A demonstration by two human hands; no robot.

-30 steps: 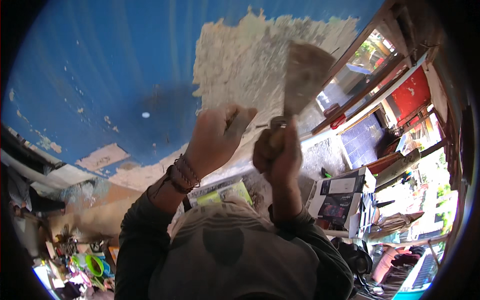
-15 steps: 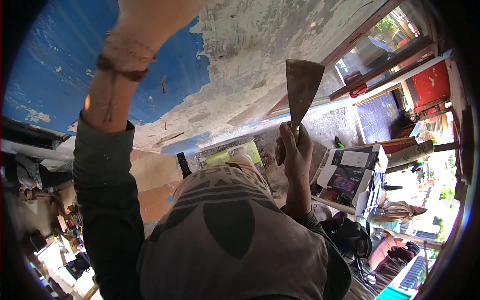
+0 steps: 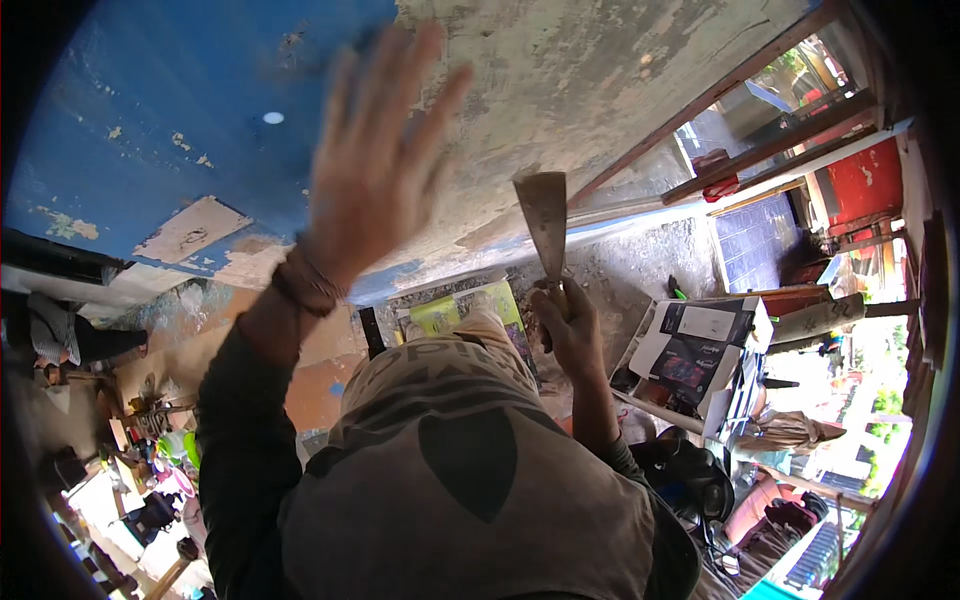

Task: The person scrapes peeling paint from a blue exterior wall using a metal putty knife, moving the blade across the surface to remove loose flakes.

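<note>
My right hand [image 3: 568, 325] is closed round the handle of a putty knife [image 3: 546, 215], its wide flat blade pointing up and away from me. The blade stands in front of the wall's lower part; whether it touches cannot be told. My left hand [image 3: 375, 180], smeared by motion, is raised before the wall with its fingers stretched out and nothing in it. Dark bands circle that wrist. Behind it the wall carries flaking blue paint [image 3: 200, 110] on the left and a bare, patchy grey surface [image 3: 540, 90] on the right.
A printed cardboard box [image 3: 690, 350] sits at the right, near a dark helmet-like object [image 3: 690, 470]. A yellow-green sheet [image 3: 440, 315] lies at the wall's foot. Window frames [image 3: 770, 145] border the wall at the right. Another person [image 3: 60, 335] is at the far left.
My left hand has come down and to the right, from the top edge into full view. The putty knife in my right hand has shifted left and a little lower, its blade turned.
</note>
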